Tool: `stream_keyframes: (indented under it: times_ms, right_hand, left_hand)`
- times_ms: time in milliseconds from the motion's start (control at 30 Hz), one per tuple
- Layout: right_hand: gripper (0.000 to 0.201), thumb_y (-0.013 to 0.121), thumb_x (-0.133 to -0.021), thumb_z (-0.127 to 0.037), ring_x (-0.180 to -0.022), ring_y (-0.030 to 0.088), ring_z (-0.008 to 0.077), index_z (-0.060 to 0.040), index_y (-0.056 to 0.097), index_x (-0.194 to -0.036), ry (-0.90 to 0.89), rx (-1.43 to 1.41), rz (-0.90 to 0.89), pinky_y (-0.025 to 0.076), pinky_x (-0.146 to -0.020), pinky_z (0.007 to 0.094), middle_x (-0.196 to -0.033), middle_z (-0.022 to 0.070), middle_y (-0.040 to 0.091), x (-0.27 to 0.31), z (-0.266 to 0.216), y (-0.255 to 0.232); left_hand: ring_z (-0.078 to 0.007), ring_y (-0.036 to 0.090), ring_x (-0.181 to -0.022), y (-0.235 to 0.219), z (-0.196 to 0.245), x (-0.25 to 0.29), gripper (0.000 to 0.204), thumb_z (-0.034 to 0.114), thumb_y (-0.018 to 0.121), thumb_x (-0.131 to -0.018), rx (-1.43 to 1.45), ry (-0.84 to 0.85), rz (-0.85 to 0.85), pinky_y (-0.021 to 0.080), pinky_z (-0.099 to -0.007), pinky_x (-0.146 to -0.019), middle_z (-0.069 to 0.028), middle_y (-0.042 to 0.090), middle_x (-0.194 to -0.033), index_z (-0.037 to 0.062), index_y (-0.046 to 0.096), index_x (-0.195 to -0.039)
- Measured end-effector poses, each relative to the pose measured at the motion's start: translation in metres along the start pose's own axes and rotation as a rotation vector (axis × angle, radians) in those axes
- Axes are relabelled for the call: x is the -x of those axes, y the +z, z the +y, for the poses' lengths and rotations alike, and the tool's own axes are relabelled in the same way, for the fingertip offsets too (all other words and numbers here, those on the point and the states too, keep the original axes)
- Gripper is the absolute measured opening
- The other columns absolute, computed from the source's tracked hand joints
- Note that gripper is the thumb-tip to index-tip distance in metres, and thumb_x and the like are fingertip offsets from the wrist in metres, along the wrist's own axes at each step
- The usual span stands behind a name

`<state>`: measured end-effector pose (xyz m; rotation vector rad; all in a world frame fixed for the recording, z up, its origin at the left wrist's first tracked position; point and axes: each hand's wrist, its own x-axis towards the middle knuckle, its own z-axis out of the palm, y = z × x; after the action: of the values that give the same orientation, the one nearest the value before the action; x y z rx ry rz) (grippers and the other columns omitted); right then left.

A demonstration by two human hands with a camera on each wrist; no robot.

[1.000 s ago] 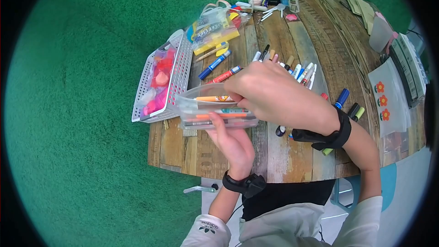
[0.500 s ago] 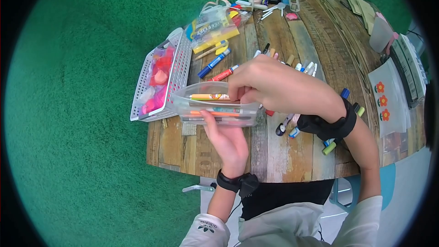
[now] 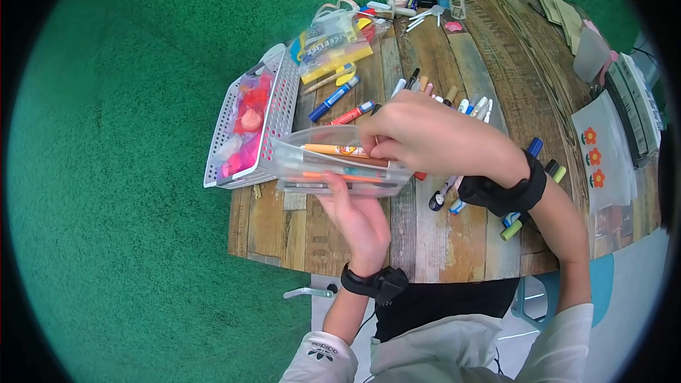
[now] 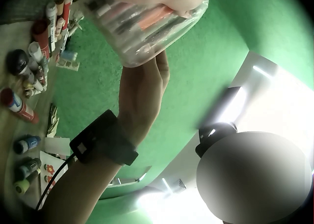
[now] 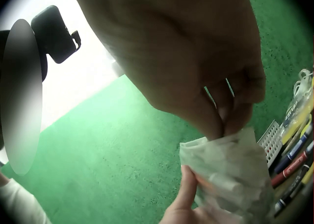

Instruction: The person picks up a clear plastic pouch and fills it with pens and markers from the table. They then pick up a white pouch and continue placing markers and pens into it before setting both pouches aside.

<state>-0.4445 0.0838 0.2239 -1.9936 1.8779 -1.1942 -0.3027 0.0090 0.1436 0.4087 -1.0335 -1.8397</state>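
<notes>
A translucent pouch (image 3: 298, 186) holding several pens is held above the table's near left part. The left hand (image 3: 360, 230) supports it from below, its thumb lying on the pouch's near side and the fingers behind it. At the pouch's opening, the right hand (image 3: 433, 135) has its fingertips bent at the rim beside an orange pen (image 3: 328, 149); what they pinch is hidden. In the right wrist view, the right hand's fingers meet at the top edge of the pouch (image 5: 230, 185). The left wrist view shows the pouch (image 4: 142, 33) with pens visible through it.
Left of the pouch stands a white perforated basket (image 3: 284, 99) with pink and red items. Markers, among them a blue one (image 3: 333, 99) and a red one (image 3: 352, 113), lie beyond and right of it. A flower-printed sheet (image 3: 603, 149) lies at the right of the wooden table (image 3: 340, 241).
The right hand has moved slightly along the pouch's opening, staying at the rim. The pouch and left hand shifted a little left, then back right.
</notes>
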Motion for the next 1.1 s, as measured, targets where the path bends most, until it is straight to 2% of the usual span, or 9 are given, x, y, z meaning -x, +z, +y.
stream_keyframes:
  times_ms: [233, 533, 633, 733, 800, 833, 900, 933, 1100]
  right_hand:
    - [0.014, 0.068, -0.077, -0.004, -0.067, 0.065, 0.0288, 0.0033, 0.067, -0.089, 0.078, -0.136, -0.078, 0.047, -0.066, 0.0378, -0.07, 0.0157, 0.065, -0.001, -0.006, -0.006]
    - [0.018, 0.066, -0.079, -0.004, -0.071, 0.065, 0.0308, 0.003, 0.067, -0.096, -0.06, -0.136, -0.05, 0.048, -0.065, 0.0379, -0.079, 0.0168, 0.067, -0.001, -0.007, -0.002]
    - [0.015, 0.062, -0.081, -0.008, -0.071, 0.065, 0.0362, 0.0047, 0.068, -0.088, -0.076, -0.175, 0.067, 0.05, -0.067, 0.0412, -0.074, 0.0217, 0.064, -0.001, -0.014, -0.01]
    - [0.016, 0.062, -0.085, -0.011, -0.07, 0.063, 0.036, 0.004, 0.068, -0.086, -0.043, -0.144, 0.216, 0.049, -0.065, 0.0399, -0.074, 0.0219, 0.063, 0.001, -0.022, -0.022]
    - [0.018, 0.061, -0.088, -0.012, -0.067, 0.061, 0.036, 0.0036, 0.067, -0.084, 0.04, 0.136, 0.17, 0.048, -0.063, 0.0404, -0.071, 0.0206, 0.062, 0.004, -0.027, -0.034]
    - [0.018, 0.061, -0.088, -0.012, -0.067, 0.061, 0.036, 0.0036, 0.067, -0.084, 0.048, 0.144, 0.164, 0.048, -0.063, 0.0404, -0.071, 0.0206, 0.062, 0.005, -0.03, -0.038]
    - [0.016, 0.061, -0.088, -0.009, -0.057, 0.053, 0.0267, 0.0042, 0.06, -0.08, 0.035, 0.143, 0.217, 0.042, -0.055, 0.0345, -0.065, 0.0134, 0.058, 0.009, -0.035, -0.046]
    - [0.016, 0.061, -0.088, -0.009, -0.057, 0.053, 0.0267, 0.0042, 0.06, -0.08, 0.045, 0.158, 0.202, 0.042, -0.055, 0.0345, -0.065, 0.0134, 0.058, 0.01, -0.032, -0.049]
    - [0.012, 0.054, -0.093, -0.007, -0.055, 0.053, 0.0106, 0.0012, 0.062, -0.091, 0.056, 0.156, 0.395, 0.041, -0.052, 0.0258, -0.061, 0.0034, 0.055, 0.025, -0.02, -0.06]
  left_hand:
    - [-0.0222, 0.041, -0.131, -0.002, -0.004, 0.001, 0.06, 0.043, 0.049, -0.1, 0.028, -0.022, 0.004, 0.034, -0.0434, -0.11, -0.0092, 0.041, -0.142, 0.0114, 0.028, -0.147]
    - [-0.0214, 0.045, -0.128, -0.015, -0.002, -0.001, 0.054, 0.043, 0.045, -0.102, 0.158, -0.239, -0.114, 0.038, -0.0425, -0.107, -0.0082, 0.045, -0.139, 0.0142, 0.033, -0.146]
    - [-0.0229, 0.049, -0.124, -0.027, -0.007, -0.005, 0.053, 0.042, 0.047, -0.101, 0.305, -0.334, -0.255, 0.042, -0.0418, -0.103, -0.0081, 0.049, -0.135, 0.0128, 0.038, -0.143]
    - [-0.0227, 0.054, -0.113, -0.033, -0.013, -0.011, 0.053, 0.041, 0.051, -0.099, 0.44, -0.526, -0.076, 0.048, -0.0378, -0.094, -0.0071, 0.054, -0.127, 0.0111, 0.041, -0.142]
    - [-0.0217, 0.056, -0.101, -0.035, -0.011, -0.016, 0.057, 0.039, 0.054, -0.096, 0.606, -0.634, -0.325, 0.049, -0.0335, -0.087, -0.0064, 0.056, -0.12, 0.009, 0.041, -0.142]
    - [-0.0217, 0.056, -0.101, -0.035, -0.01, -0.019, 0.057, 0.039, 0.054, -0.096, 0.616, -0.64, -0.325, 0.049, -0.0335, -0.087, -0.0064, 0.056, -0.12, 0.009, 0.041, -0.142]
    - [-0.0212, 0.058, -0.091, -0.033, -0.011, -0.029, 0.056, 0.043, 0.051, -0.096, 0.81, -0.773, -0.266, 0.05, -0.0355, -0.084, -0.0073, 0.059, -0.112, 0.0091, 0.044, -0.14]
    - [-0.0198, 0.056, -0.083, -0.02, 0.002, -0.03, 0.055, 0.041, 0.051, -0.094, 0.675, -0.755, -0.144, 0.049, -0.0327, -0.079, -0.0064, 0.058, -0.106, 0.0093, 0.045, -0.139]
    - [-0.0211, 0.059, -0.083, -0.012, 0.014, -0.076, 0.057, 0.049, 0.048, -0.096, 0.607, -0.763, -0.302, 0.052, -0.0331, -0.073, -0.0056, 0.06, -0.111, 0.0109, 0.046, -0.139]
